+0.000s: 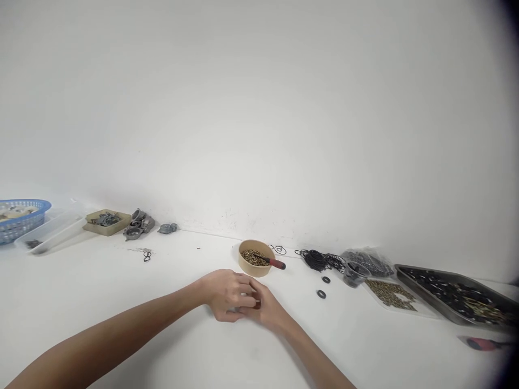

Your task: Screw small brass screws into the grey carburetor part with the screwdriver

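Observation:
My left hand [227, 294] and my right hand [265, 307] meet low over the white table [194, 346], fingers curled against each other. Whatever lies between them is hidden by the fingers. Just beyond them stands a round tan bowl [254, 270] with many small brass-coloured parts [250, 256] in it. A screwdriver with a red and black handle [277, 263] leans in that bowl, its handle over the right rim. To the right of my hands, two black rubber rings [321, 294] lie on the table.
Right: a heap of black O-rings [318, 260], a clear cup [355, 274], a white tray of brass parts [391, 294], a dark metal tray [458, 297], a red-handled tool [481, 343]. Left: grey metal castings [138, 224], a tan tray [106, 222], a clear bin [52, 233], a blue basket [24, 224].

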{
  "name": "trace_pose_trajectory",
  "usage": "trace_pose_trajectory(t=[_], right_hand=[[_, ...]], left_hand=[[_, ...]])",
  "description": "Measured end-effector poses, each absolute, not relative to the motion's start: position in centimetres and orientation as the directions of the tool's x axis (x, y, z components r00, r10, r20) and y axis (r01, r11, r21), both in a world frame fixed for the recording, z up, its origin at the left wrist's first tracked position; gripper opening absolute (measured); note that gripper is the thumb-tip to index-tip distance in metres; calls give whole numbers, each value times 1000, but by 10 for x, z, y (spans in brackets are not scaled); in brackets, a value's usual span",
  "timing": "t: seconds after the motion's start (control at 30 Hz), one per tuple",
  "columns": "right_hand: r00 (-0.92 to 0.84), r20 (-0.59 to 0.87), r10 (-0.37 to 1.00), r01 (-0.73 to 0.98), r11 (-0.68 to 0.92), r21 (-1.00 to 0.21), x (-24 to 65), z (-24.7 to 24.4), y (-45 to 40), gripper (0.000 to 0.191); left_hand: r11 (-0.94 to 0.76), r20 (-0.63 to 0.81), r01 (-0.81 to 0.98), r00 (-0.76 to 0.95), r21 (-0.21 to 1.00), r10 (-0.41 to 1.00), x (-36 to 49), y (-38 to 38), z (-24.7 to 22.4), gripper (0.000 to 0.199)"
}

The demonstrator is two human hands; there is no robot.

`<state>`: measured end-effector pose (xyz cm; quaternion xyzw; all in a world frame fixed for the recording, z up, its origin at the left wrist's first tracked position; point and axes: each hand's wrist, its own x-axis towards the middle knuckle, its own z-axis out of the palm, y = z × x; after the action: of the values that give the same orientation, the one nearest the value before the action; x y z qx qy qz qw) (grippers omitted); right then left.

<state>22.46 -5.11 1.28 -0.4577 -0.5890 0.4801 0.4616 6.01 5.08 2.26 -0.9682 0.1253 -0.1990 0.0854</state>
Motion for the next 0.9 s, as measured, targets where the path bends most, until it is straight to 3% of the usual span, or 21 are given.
trace_pose_trajectory(t=[0.1, 0.4, 0.57, 0.67, 0.77, 0.83, 0.9], right_hand=[[-206, 121, 971, 34, 130, -991, 211, 16, -51, 61], [60, 144, 988, 107, 137, -985, 204, -6, -31, 31], [146, 129, 981, 160, 105, -982, 200, -12, -29, 40], [184, 165, 969, 208, 126, -970, 198, -17, -28, 44], [199, 191, 961, 250, 138, -958, 198, -17, -28, 41], [178, 177, 968, 273, 125, -954, 198, -14, -30, 38], [166, 152, 974, 298, 97, -949, 198, -11, -32, 37]], left_hand=[[-950, 439, -243, 845, -197, -307, 60, 54, 14, 21], [-990, 638, -60, 759, -125, -127, 52, 62, 16, 29], [-992, 679, 60, 734, -108, -30, 39, 88, 25, 30], [-930, 723, 361, 660, -67, 204, 15, 136, 28, 26], [-620, 717, 784, 408, 42, 565, -25, 197, 31, 27], [-358, 581, 929, 241, 93, 777, -55, 233, 31, 33], [-130, 352, 981, 72, 144, 933, -82, 259, 28, 44]])
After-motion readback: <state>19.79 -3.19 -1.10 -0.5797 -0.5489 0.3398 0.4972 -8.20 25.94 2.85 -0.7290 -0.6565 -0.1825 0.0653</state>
